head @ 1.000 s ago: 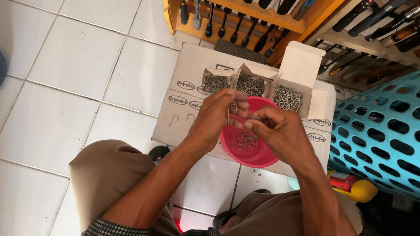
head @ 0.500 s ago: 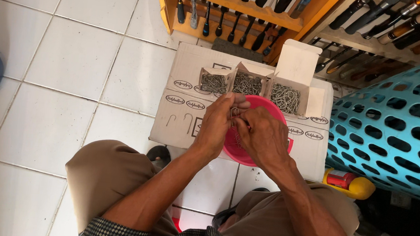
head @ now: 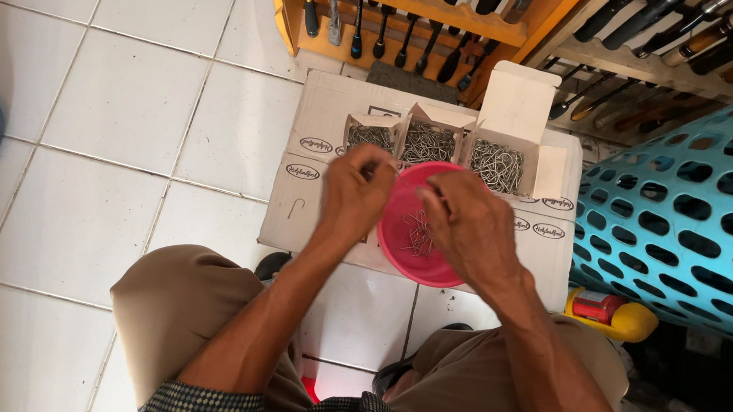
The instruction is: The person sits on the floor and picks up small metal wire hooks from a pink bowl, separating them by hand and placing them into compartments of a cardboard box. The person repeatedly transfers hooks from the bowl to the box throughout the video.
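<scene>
both hands' grip (head: 403,176) pinches thin metal hooks (head: 419,233) over pink bowl (head: 398,243).

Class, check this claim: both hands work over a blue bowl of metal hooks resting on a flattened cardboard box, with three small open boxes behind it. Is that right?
Not quite: the bowl is pink, not blue, as the head view shows. The left hand and right hand, the cardboard box and the three small open boxes are as stated.

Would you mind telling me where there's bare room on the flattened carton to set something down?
The cardboard sheet is bare along its left edge, apart from one loose hook, left of the left hand. A small strip shows near the right edge. The middle is crowded: pink bowl, right hand and three open boxes of hooks.
</scene>
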